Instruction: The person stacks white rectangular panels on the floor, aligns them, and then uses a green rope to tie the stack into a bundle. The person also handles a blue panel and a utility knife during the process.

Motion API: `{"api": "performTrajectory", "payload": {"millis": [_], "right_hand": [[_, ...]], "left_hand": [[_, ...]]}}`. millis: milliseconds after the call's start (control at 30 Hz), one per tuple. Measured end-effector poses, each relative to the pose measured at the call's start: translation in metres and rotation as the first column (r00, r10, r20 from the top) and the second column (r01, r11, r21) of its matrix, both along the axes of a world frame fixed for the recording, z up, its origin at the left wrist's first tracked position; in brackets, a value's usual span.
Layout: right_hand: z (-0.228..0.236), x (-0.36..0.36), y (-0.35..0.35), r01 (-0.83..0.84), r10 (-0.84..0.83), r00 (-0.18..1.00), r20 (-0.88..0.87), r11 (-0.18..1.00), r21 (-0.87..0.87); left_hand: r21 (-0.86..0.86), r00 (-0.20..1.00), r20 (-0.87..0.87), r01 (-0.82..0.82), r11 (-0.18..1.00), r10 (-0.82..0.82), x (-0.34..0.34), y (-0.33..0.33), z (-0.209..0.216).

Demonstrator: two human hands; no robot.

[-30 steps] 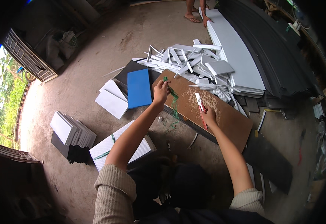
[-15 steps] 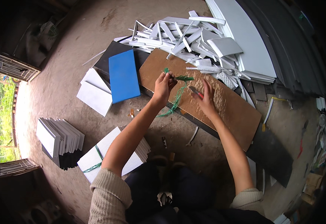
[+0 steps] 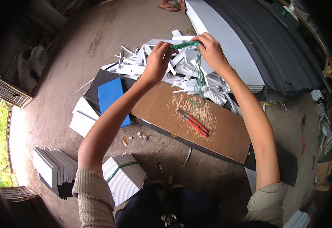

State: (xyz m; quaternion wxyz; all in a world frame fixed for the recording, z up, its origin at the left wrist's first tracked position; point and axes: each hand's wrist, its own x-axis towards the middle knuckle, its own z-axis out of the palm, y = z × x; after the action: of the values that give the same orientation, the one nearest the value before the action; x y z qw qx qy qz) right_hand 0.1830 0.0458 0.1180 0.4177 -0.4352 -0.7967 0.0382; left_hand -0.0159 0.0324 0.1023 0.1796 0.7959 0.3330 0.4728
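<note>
Both my hands are raised over the far part of the work area, with green plastic twine (image 3: 200, 74) stretched between them. My left hand (image 3: 159, 60) is closed on one part of the twine, its fingertips pinched. Opposite it, my right hand (image 3: 211, 52) pinches the other part, and loose strands hang from there toward the brown board (image 3: 154, 102). On that scored board lies a utility knife (image 3: 193, 123) with a red handle, touched by neither hand. A short green scrap (image 3: 192, 102) rests near the strands' lower end.
White offcuts (image 3: 135, 62) are heaped behind the board. A blue sheet (image 3: 111, 97) and white sheets (image 3: 84, 114) lie left of it. Nearer stand a tied white stack (image 3: 122, 182) and another stack (image 3: 56, 167). Large grey sheets (image 3: 230, 41) fill the far right. A person's foot (image 3: 169, 7) shows at the top.
My right hand has let go of the utility knife, now lying on the board, and has taken hold of the twine. Both hands have moved up and away from me, drawing the twine between them.
</note>
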Motion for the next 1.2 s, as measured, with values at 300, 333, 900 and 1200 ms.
{"api": "performTrajectory", "payload": {"millis": [300, 333, 900, 1200], "right_hand": [[-0.072, 0.043, 0.046, 0.235, -0.213, 0.969, 0.121, 0.950, -0.205], [-0.086, 0.041, 0.045, 0.242, -0.207, 0.967, 0.147, 0.926, -0.288], [-0.095, -0.155, -0.086, -0.443, 0.511, 0.859, 0.030, 0.771, -0.458], [-0.084, -0.346, -0.221, -0.788, 0.882, 0.465, 0.077, 0.452, -0.417]], "left_hand": [[0.003, 0.980, -0.173, -0.103, 0.995, 0.102, 0.054, 0.066, -0.086], [0.022, 0.975, -0.193, -0.104, 0.994, 0.106, 0.051, 0.069, -0.109], [-0.448, 0.897, -0.442, -0.239, 0.861, 0.019, -0.180, -0.151, -0.039], [-0.318, 0.730, -0.473, -0.663, 0.678, 0.493, -0.306, -0.370, -0.039]]}}
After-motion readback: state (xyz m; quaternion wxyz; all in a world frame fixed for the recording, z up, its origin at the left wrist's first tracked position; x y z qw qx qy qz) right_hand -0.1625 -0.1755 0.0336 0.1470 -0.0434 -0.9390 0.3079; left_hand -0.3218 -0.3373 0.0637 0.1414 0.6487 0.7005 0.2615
